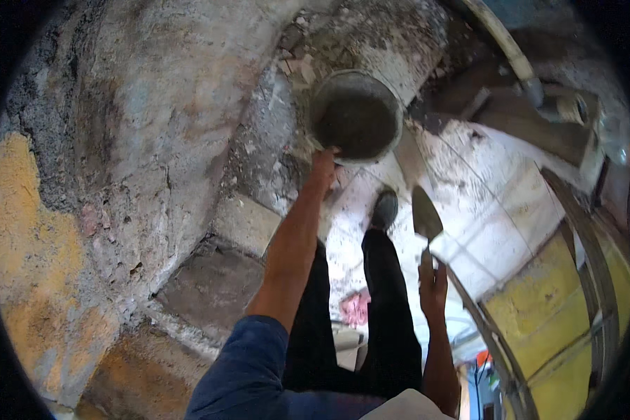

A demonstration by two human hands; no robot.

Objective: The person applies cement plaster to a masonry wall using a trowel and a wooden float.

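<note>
My left hand (325, 166) is closed on the near rim of a round bucket (355, 82), with my arm stretched out ahead. Grey wet-looking mortar (357, 127) lies inside the bucket, which stands on the floor by the rough wall. In my right hand (432, 285), at my right side, is a pointing trowel (425, 215). My fingers wrap its handle, and the pointed blade aims forward, apart from the bucket. Grey residue coats the blade.
A rough wall (168, 105) with patchy plaster rises on the left. Rubble (304, 63) lies around the bucket. My shoe (384, 208) stands on pale tiles (469, 182). A thick pipe (504, 42), boards (532, 126) and a yellow panel (546, 294) are on the right.
</note>
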